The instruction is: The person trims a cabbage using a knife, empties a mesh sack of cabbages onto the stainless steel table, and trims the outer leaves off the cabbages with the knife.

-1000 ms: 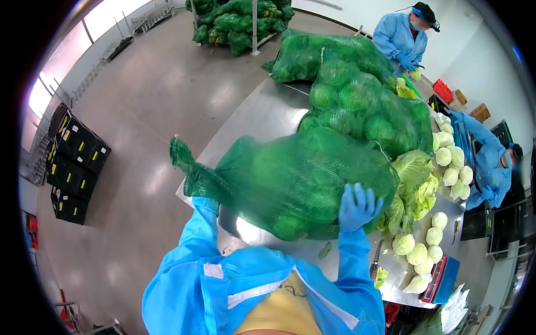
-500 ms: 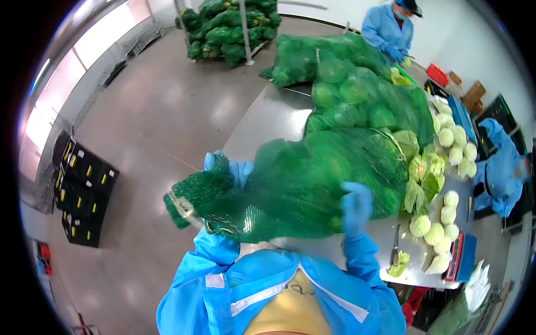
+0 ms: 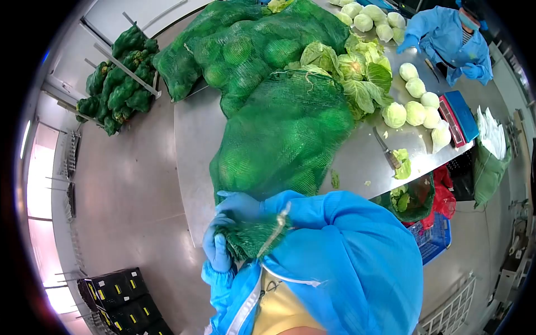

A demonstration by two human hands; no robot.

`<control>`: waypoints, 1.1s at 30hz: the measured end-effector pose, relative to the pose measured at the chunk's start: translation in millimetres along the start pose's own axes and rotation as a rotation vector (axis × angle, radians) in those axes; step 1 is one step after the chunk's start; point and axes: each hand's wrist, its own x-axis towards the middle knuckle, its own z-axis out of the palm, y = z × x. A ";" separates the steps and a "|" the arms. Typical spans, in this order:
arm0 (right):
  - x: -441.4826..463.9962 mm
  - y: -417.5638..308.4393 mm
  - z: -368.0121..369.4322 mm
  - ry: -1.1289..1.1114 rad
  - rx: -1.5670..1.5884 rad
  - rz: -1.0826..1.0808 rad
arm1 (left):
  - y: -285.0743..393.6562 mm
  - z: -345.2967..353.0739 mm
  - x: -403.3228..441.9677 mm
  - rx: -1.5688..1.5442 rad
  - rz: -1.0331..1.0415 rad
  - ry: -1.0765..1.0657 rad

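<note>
A green mesh bag of cabbages (image 3: 279,134) lies on the metal table in front of me. Its gathered neck (image 3: 251,237) comes towards my chest, with a pale tie at the end. Gloved in blue, my left hand (image 3: 218,245) is closed around the near side of this neck. My right hand (image 3: 240,205) reaches across and grips the neck just above it, where the bag narrows. Loose cabbage leaves (image 3: 365,84) lie against the bag's far end.
More filled mesh bags (image 3: 251,44) lie behind. At right are peeled cabbages (image 3: 416,113), a knife (image 3: 386,148), a scale (image 3: 459,118) and a blue crate (image 3: 435,239) below. A co-worker (image 3: 446,44) stands across the table. Black crates (image 3: 125,298) sit on the floor at left.
My right hand has come from the bag's right side over to its neck, joining my left hand. The neck has swung in towards my body, and the view has turned right.
</note>
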 end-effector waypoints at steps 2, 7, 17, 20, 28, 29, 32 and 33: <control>0.4 2.2 4.5 0.140 0.426 0.301 | 5.4 2.5 -4.3 0.000 -0.040 0.119; 21.9 0.3 -11.0 0.478 0.956 0.624 | -85.9 -16.2 -60.4 -0.001 -0.324 0.710; 112.7 -77.8 -158.3 0.503 0.063 0.152 | -109.0 55.7 92.3 0.180 0.237 0.452; 113.7 -87.0 -193.6 0.686 -0.392 0.009 | -113.9 74.2 126.4 -0.009 0.003 0.373; 119.2 -111.2 -199.7 0.884 -0.004 -0.082 | -74.2 76.8 167.5 0.363 0.098 0.693; 127.9 -112.9 -214.6 0.832 -0.021 -0.095 | -57.1 76.3 189.2 0.369 0.290 0.782; 137.3 -107.5 -259.5 0.795 0.038 -0.069 | 70.0 86.9 194.4 -0.141 0.701 0.740; 137.0 -101.6 -282.7 0.804 0.082 -0.041 | 79.0 69.6 200.4 0.278 0.788 0.700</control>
